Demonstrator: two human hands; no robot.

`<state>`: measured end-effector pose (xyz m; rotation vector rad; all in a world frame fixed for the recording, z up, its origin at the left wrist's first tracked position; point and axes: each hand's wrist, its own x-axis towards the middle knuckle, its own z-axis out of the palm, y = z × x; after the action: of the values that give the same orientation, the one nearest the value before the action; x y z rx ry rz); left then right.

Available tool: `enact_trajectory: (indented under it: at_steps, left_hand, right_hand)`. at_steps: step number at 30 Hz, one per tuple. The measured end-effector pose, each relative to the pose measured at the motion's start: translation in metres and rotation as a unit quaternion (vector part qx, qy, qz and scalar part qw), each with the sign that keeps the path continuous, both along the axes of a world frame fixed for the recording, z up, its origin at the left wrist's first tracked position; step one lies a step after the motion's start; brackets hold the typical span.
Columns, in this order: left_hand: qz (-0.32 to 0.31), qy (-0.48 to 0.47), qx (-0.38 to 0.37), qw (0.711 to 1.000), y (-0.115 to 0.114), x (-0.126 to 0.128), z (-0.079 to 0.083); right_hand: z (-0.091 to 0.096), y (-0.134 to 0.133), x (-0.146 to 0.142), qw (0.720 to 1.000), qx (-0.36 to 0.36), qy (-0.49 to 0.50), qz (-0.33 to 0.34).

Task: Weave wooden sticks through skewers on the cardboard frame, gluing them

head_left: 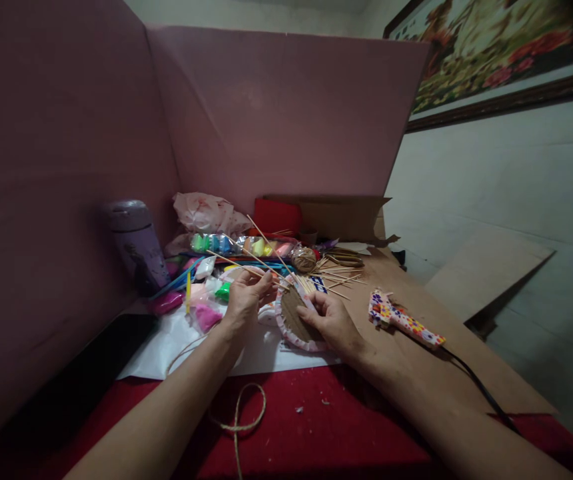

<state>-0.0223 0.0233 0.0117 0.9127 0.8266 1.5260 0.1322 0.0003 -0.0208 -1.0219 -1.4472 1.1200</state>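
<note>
My right hand (330,321) is closed on the right edge of a round cardboard disc (297,319) with a pale pink, cloth-like rim. Thin wooden skewers (265,241) stand out from the disc's far side, leaning up and to the left. My left hand (247,298) pinches near the base of a skewer at the disc's upper left; its fingertips partly cover the spot. How the skewers are fixed to the disc I cannot make out. A twine strand (251,427) lies looped on the red cloth below my hands.
A flower-patterned glue gun (406,320) with a black cord lies on brown cardboard (446,373) at right. Loose skewers (339,275), a twine ball (304,259) and scissors (345,257) are behind. Bagged coloured clay (208,315) and a purple bottle (139,250) stand left.
</note>
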Motion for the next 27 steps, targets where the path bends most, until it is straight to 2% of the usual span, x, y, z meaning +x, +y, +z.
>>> enact_trajectory:
  at_steps: [27]
  left_hand:
    - [0.005,0.002,-0.004,1.000,0.0040,-0.0013,-0.0031]
  right_hand:
    - [-0.0056,0.0018,0.0013,0.999,0.019,-0.021,-0.017]
